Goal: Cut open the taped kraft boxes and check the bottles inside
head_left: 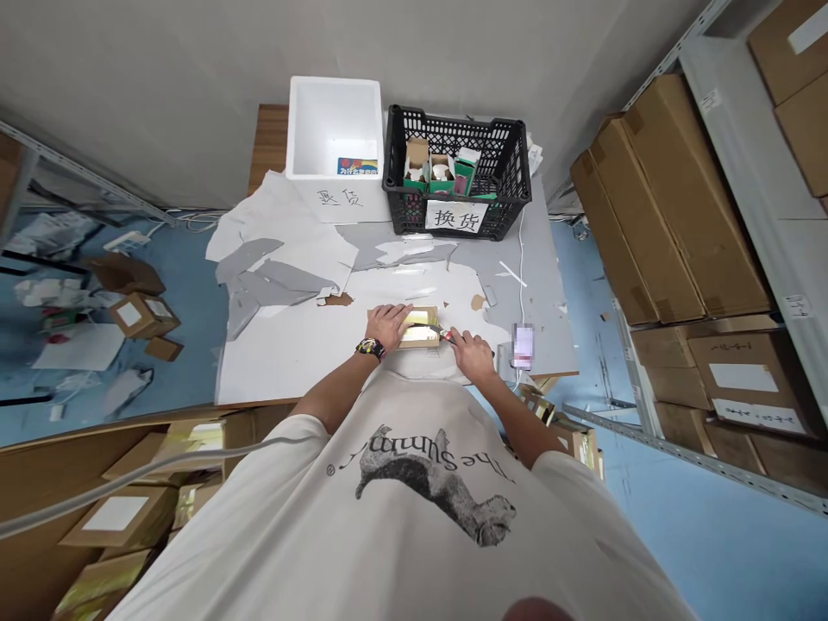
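A small cardboard box (420, 338) with shiny clear tape on top lies on the worktable in front of me. My left hand (386, 324), with a patterned watch on its wrist, holds down the left end of the box, fingers over its top. My right hand (472, 354) is closed round a utility knife (447, 335) with a red and black handle. Its blade points left and lies over the taped top of the box; how deep it sits, I cannot tell.
A white foam box (335, 194) and a black plastic crate (399, 203) holding small boxes stand at the back of the worktable (278, 362). To the right lies a phone (523, 347) on a cable. Cartons (686, 207) fill the right shelf; more cartons (122, 516) lie behind on the left.
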Motion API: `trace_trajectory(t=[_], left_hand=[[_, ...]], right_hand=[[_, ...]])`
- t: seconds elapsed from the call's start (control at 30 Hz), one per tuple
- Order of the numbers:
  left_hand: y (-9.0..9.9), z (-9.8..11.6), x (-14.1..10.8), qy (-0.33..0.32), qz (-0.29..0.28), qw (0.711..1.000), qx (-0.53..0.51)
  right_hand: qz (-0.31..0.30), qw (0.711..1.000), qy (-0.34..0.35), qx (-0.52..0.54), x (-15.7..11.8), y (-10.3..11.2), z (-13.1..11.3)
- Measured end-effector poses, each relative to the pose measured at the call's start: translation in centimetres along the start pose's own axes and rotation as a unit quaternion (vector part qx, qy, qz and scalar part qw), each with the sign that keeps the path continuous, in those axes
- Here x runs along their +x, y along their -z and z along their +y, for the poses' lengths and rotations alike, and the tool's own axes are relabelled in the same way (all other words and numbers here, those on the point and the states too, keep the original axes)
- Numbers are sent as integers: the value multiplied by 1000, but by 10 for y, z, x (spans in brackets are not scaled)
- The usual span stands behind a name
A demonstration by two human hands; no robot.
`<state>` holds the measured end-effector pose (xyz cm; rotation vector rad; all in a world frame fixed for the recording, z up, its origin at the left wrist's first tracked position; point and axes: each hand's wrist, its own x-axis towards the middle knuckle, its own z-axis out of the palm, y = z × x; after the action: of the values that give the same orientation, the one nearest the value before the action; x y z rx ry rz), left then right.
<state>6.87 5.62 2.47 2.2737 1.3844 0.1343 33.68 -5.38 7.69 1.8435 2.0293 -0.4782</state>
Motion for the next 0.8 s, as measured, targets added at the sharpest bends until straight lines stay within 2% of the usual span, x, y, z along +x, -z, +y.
trace_trajectory(t=[0.2, 0.43, 0.67, 0.8], left_hand=[[-1, 0, 1, 0, 9, 1000, 3], [-9, -6, 2, -38, 69, 996, 29], [-10, -8, 6, -49, 82, 995, 34], [-10, -9, 6, -55, 83, 994, 35]], right_hand=[[16, 999, -20, 19, 13, 0, -23], [65, 997, 35, -1, 21, -9, 16], [69, 997, 19, 14, 28, -14, 8], [71, 997, 26, 11, 25, -13, 14]])
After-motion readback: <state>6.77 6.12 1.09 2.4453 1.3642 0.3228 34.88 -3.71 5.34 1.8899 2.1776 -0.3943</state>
